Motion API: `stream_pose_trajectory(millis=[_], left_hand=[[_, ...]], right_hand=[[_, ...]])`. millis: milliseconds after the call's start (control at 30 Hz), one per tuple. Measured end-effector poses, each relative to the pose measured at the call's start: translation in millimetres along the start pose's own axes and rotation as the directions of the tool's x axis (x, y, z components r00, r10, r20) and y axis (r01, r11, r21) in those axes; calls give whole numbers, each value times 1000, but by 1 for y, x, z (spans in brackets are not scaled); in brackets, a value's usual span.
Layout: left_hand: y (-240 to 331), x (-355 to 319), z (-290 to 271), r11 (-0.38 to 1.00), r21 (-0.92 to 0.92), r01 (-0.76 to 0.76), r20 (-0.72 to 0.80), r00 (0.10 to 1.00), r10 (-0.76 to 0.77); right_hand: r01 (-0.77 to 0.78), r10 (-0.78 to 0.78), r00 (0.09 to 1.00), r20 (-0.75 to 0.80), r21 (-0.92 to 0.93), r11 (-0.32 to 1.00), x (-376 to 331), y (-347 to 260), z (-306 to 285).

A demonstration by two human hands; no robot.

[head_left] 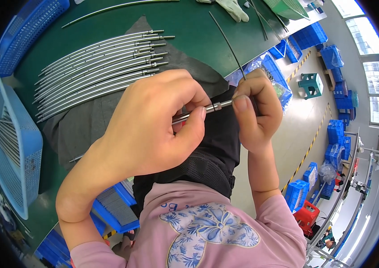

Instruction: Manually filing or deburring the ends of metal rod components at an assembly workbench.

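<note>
Over my lap, my left hand (153, 120) is closed around a slim silvery metal rod (209, 109) with a dark ring near its end. My right hand (258, 109) pinches the tip of that same rod between thumb and finger. A thin dark rod (227, 42) slants down to my right fingers; whether they grip it or it only passes behind them, I cannot tell. Left of my hands, several similar silvery rods (95, 73) lie side by side on a dark grey cloth (198, 67) on the green table (122, 22).
Blue baskets (26, 152) stand at the left, the nearer one holding more rods. At the far edge are a pale glove (232, 10), a green basket (287, 8) and one long rod (118, 6). Blue crates and a green stool (310, 85) stand on the floor to the right.
</note>
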State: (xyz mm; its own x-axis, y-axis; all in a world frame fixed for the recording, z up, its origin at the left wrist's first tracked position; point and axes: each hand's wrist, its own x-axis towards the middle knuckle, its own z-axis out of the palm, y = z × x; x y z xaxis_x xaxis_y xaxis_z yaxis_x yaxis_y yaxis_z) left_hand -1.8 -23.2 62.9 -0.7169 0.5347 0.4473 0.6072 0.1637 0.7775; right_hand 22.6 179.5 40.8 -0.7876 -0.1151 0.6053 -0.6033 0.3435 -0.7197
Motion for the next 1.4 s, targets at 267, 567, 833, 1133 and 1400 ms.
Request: stream_pose_trajectory(millis=[267, 567, 833, 1133, 1400], left_hand=[[2, 2, -1, 998, -30, 63, 60, 996, -61], [46, -49, 52, 991, 124, 41, -302, 953, -2], [25, -84, 64, 210, -953, 220, -23, 637, -770], [22, -75, 73, 94, -987, 130, 2, 594, -805], [23, -71, 75, 245, -954, 170, -102, 586, -804]], right_hand=[[-27, 27, 1000, -13, 1, 1000, -2, 0, -1], [-291, 285, 932, -225, 8, 957, -21, 19, -16], [-397, 399, 886, -234, 59, 916, -40, 39, -32], [-431, 427, 873, -235, 36, 902, -45, 48, -39], [-314, 324, 932, -162, 85, 946, -41, 38, -40]])
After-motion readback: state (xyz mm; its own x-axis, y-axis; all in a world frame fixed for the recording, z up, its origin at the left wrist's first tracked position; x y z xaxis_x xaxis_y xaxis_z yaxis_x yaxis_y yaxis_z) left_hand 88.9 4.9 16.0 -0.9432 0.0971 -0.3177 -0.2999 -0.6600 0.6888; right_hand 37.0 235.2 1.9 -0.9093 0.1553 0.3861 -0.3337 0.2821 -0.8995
